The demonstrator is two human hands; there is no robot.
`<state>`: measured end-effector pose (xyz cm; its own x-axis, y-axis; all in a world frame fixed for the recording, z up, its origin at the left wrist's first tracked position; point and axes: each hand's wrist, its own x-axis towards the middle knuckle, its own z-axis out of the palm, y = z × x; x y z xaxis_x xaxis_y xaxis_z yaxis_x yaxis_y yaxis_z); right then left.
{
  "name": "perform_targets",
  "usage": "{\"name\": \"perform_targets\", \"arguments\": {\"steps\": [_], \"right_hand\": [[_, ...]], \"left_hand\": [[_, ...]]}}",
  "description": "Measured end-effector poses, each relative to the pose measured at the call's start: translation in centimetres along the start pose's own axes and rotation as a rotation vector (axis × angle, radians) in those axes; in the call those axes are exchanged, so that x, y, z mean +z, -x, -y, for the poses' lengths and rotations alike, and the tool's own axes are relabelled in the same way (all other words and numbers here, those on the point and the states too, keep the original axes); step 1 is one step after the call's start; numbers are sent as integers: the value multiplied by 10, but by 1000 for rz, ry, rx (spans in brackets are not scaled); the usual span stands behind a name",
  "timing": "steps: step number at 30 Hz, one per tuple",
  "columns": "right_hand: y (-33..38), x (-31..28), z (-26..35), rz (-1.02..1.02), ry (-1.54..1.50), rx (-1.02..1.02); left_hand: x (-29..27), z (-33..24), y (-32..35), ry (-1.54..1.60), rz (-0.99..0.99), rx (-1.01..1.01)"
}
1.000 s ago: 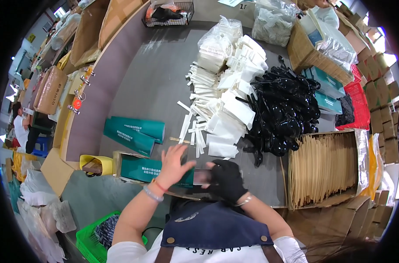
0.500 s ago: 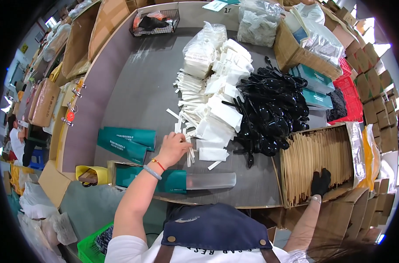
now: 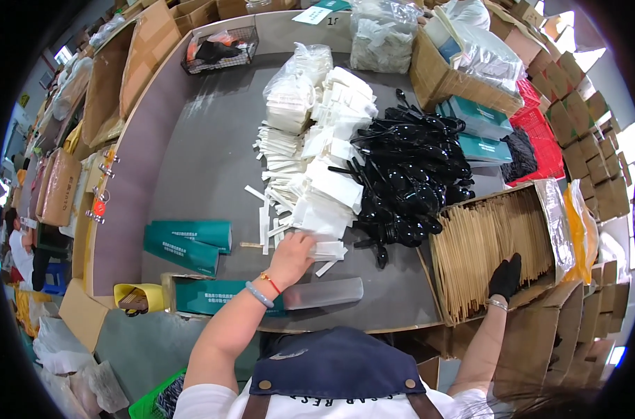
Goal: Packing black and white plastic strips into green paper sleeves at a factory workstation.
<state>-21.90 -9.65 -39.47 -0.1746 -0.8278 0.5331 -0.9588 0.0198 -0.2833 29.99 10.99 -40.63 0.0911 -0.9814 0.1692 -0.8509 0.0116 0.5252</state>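
My left hand (image 3: 292, 255), bare, with a bracelet and red cord at the wrist, is curled at the near end of the white pile. Its fingers close on a flat white paper packet (image 3: 329, 251); the fingertips are partly hidden. Small white strips (image 3: 264, 227) lie just beyond this hand. On the right, my right hand (image 3: 504, 278) wears a black glove and rests on wooden chopsticks (image 3: 464, 262) in an open carton. Its fingers stretch out over them, and no chopstick is visibly lifted. Black plastic spoons (image 3: 415, 174) are heaped between the white pile and the carton.
Green printed sleeves (image 3: 185, 244) lie at the left, near a clear plastic sleeve (image 3: 324, 293) by the front edge. A wire basket (image 3: 220, 52) stands at the far left. Bagged packets (image 3: 380, 38), a carton (image 3: 457, 80) and a red crate (image 3: 541, 133) line the far right.
My left hand has moved from the small white strips toward me and right, onto the flat packets. My right hand stays at the chopsticks, its fingers shifted slightly. The whole view has shifted a little.
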Motion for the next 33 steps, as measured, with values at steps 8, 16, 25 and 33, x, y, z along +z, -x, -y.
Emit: {"name": "perform_targets", "arguments": {"steps": [8,16,25,33], "right_hand": [[104,-59,187,198,-988,-49],[151,-13,244,500,-954,58],[72,11,316,587,-248,-291],[60,-44,271,1324,-893,-444]], "left_hand": [[-7,1,4,3,102,-66],[-55,-40,36,354,365,-193],[-46,-60,74,-75,84,46],[-50,-58,121,42,8,16]]}}
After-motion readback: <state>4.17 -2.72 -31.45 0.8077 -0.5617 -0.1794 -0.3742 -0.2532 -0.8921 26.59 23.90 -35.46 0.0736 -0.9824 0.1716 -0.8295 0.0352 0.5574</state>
